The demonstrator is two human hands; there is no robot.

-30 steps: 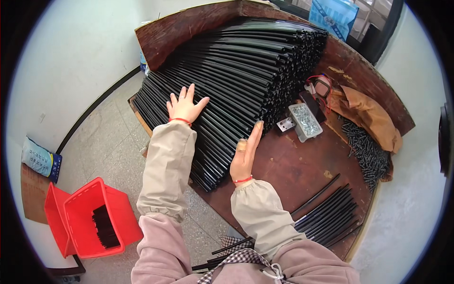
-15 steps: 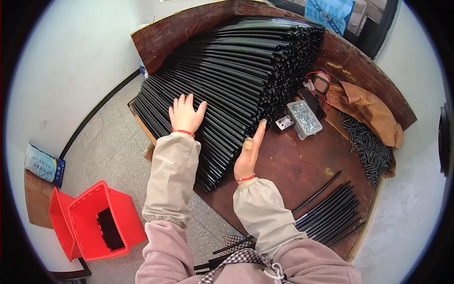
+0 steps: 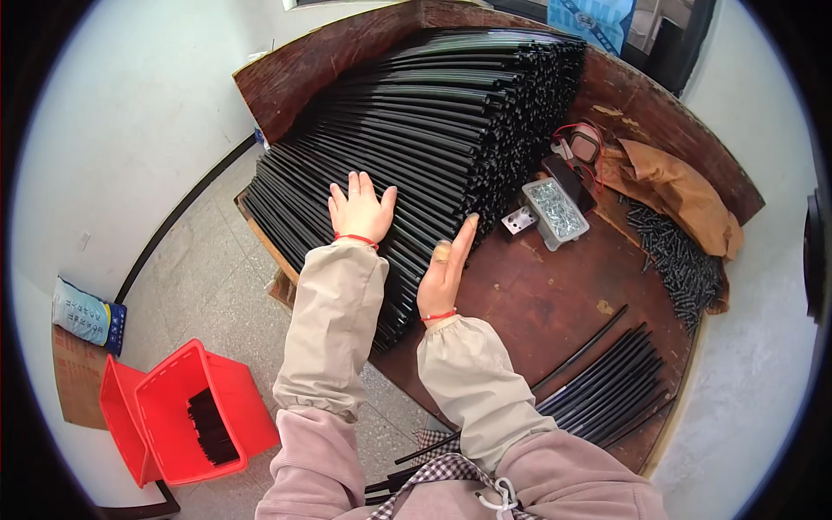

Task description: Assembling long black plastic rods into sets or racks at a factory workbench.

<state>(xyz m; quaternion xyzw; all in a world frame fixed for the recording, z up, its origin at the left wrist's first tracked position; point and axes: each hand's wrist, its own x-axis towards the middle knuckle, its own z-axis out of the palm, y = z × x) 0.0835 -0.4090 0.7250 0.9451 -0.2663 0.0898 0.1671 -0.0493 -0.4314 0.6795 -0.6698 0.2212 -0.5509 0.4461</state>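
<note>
A large pile of thin black tubes fills the far left of the brown table. On top of its near part lies my left hand, palm down with fingers spread. My right hand stands on edge against the tube ends at the pile's right side, fingers stretched out. Something tan is wrapped round the right thumb. Neither hand grips a tube. A smaller row of black tubes lies at the table's near right, one tube apart from the rest.
A clear box of small metal parts sits beside a metal block. Dark screws or pins are heaped near brown paper at the right. Red bins stand on the floor at left, one holding black pieces. Wooden boards border the table.
My left hand has moved right across the tubes, closer to my right hand. The right hand has shifted slightly left along the tube ends. The whole view has shifted a little.
</note>
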